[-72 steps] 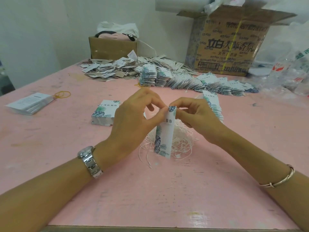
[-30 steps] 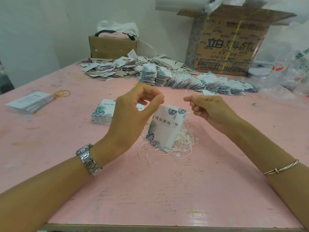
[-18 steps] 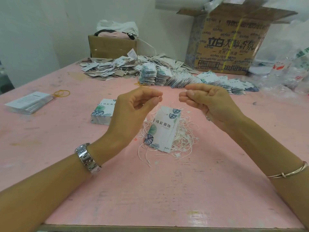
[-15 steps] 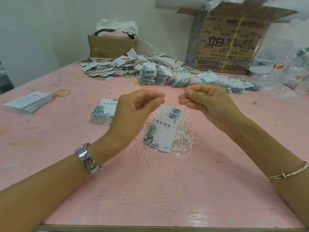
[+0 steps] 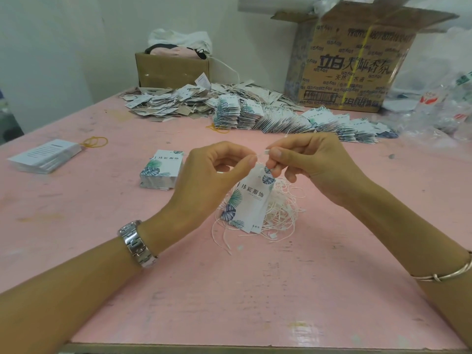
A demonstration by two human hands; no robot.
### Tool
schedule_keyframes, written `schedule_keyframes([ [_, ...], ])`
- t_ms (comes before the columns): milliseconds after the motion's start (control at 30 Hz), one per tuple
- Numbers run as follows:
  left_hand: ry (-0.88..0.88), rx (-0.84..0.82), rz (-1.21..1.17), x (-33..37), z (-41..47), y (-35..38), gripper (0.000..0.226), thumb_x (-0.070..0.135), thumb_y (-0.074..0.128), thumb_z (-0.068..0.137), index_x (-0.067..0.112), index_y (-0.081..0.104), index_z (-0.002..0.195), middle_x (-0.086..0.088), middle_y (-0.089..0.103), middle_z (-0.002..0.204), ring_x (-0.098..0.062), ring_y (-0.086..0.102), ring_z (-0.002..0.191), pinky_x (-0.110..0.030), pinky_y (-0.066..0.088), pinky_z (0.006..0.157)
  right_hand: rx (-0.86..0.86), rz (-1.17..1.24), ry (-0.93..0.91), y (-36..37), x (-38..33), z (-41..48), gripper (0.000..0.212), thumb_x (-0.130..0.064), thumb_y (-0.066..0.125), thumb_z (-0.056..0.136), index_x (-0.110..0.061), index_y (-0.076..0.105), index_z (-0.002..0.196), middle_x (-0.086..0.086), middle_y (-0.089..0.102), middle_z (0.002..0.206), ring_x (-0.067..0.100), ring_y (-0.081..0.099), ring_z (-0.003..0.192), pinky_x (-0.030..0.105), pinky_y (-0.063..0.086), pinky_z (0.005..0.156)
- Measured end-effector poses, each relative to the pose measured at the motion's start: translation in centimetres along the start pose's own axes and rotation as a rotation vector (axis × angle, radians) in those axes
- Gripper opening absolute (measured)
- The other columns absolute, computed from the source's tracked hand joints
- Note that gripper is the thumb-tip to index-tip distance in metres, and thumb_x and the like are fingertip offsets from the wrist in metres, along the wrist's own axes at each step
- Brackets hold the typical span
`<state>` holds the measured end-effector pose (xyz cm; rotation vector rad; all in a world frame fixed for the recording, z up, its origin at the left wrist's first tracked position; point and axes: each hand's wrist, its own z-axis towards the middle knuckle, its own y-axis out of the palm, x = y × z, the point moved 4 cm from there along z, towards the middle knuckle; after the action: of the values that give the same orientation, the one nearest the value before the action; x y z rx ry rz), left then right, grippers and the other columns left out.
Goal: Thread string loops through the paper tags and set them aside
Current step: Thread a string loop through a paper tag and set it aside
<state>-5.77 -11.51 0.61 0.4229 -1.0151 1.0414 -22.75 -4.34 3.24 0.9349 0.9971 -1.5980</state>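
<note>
we pinch the two ends of the string [image 5: 260, 155] between thumb and forefinger, left hand [image 5: 214, 175] and right hand [image 5: 306, 164] almost touching, and should press the ends together squarely so the loop closes. the tag [image 5: 249, 200] hangs below our fingers over the pile of loose strings [image 5: 281, 213], its long axis tilted, hole end up, bottom edge toward us and leftward.

String [image 5: 261, 155] between the fingers [image 5: 251, 160] too thin to trace, tag [image 5: 249, 203] hole hidden, large carton [image 5: 357, 72] top cropped, both forearms cut off at frame edge
</note>
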Motion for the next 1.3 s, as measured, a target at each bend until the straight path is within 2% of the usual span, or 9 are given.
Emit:
schedule_keyframes([
  [167, 0.050, 0.000, 0.061, -0.1, 0.1, -0.1, 0.010, 0.016, 0.072, 0.088, 0.026, 0.071, 0.087, 0.013, 0.071, 0.080, -0.003, 0.064, 0.076, -0.026, 0.051, 0.077, -0.015, -0.084, -0.041, 0.5, -0.4, -0.2, 0.017, -0.013, 0.070, 0.082, 0.002, 0.071, 0.090, 0.013, 0.070, 0.074, 0.018, 0.060, 0.057, 0.022, 0.043, 0.046],
  [333, 0.067, 0.001, 0.107, -0.1, 0.0, -0.1, 0.002, 0.025, 0.072, 0.085, 0.027, 0.072, 0.086, 0.011, 0.072, 0.081, -0.005, 0.065, 0.076, -0.038, 0.055, 0.082, -0.022, -0.126, -0.048, 0.7, -0.4, -0.3, 0.019, -0.013, 0.069, 0.082, 0.004, 0.070, 0.092, 0.015, 0.069, 0.074, 0.019, 0.058, 0.057, 0.023, 0.042, 0.045],
  [467, 0.059, 0.003, 0.110, -0.2, 0.0, -0.1, 0.008, 0.021, 0.073, 0.086, 0.027, 0.071, 0.083, 0.012, 0.071, 0.078, -0.003, 0.064, 0.073, -0.035, 0.054, 0.075, -0.035, -0.122, -0.056, 0.8, -0.3, -0.3, 0.020, -0.014, 0.070, 0.082, 0.003, 0.071, 0.092, 0.012, 0.070, 0.073, 0.017, 0.058, 0.056, 0.022, 0.042, 0.045],
  [533, 0.054, 0.000, 0.104, -0.2, 0.0, -0.1, 0.011, 0.020, 0.073, 0.087, 0.029, 0.070, 0.082, 0.014, 0.070, 0.075, -0.002, 0.063, 0.070, -0.028, 0.048, 0.065, -0.036, -0.115, -0.054, 0.8, -0.2, -0.3, 0.020, -0.015, 0.071, 0.081, 0.002, 0.071, 0.092, 0.011, 0.070, 0.073, 0.017, 0.058, 0.056, 0.021, 0.042, 0.045],
  [600, 0.055, -0.002, 0.105, -0.2, 0.1, -0.1, 0.013, 0.019, 0.073, 0.087, 0.030, 0.069, 0.080, 0.016, 0.069, 0.074, -0.001, 0.062, 0.069, -0.023, 0.044, 0.062, -0.035, -0.111, -0.055, 0.8, -0.1, -0.3, 0.021, -0.017, 0.071, 0.081, 0.002, 0.071, 0.092, 0.011, 0.070, 0.073, 0.017, 0.057, 0.056, 0.021, 0.041, 0.045],
  [733, 0.057, 0.000, 0.109, -0.2, 0.1, -0.1, 0.014, 0.019, 0.073, 0.087, 0.030, 0.069, 0.079, 0.016, 0.069, 0.073, -0.001, 0.062, 0.069, -0.024, 0.046, 0.067, -0.040, -0.119, -0.066, 0.9, -0.1, -0.3, 0.020, -0.018, 0.072, 0.082, 0.000, 0.071, 0.092, 0.011, 0.070, 0.073, 0.017, 0.056, 0.056, 0.021, 0.041, 0.045],
  [900, 0.043, -0.004, 0.105, -0.2, 0.0, -0.1, 0.012, 0.020, 0.073, 0.087, 0.029, 0.069, 0.079, 0.017, 0.068, 0.072, 0.001, 0.061, 0.067, -0.020, 0.043, 0.060, -0.011, -0.211, -0.109, 1.1, -0.3, -0.5, 0.015, -0.015, 0.072, 0.085, -0.001, 0.072, 0.091, 0.006, 0.070, 0.070, 0.015, 0.056, 0.054, 0.020, 0.040, 0.045],
  [1100, 0.033, 0.003, 0.096, -0.3, 0.1, -0.2, 0.011, 0.019, 0.073, 0.086, 0.027, 0.070, 0.079, 0.016, 0.068, 0.071, 0.000, 0.061, 0.067, -0.020, 0.043, 0.062, 0.034, -0.334, -0.175, 1.7, -0.5, -1.0, 0.002, -0.011, 0.072, 0.087, -0.012, 0.071, 0.086, 0.006, 0.069, 0.072, 0.007, 0.059, 0.055, 0.011, 0.042, 0.050],
  [1300, 0.058, -0.007, 0.094, -0.3, 0.0, 0.0, 0.010, 0.019, 0.073, 0.087, 0.027, 0.070, 0.081, 0.013, 0.070, 0.075, -0.002, 0.063, 0.071, -0.027, 0.049, 0.074, 0.047, -0.310, -0.162, 2.0, -0.3, -1.0, 0.004, -0.008, 0.070, 0.088, -0.011, 0.069, 0.085, 0.000, 0.067, 0.068, 0.005, 0.057, 0.053, 0.012, 0.043, 0.050],
])
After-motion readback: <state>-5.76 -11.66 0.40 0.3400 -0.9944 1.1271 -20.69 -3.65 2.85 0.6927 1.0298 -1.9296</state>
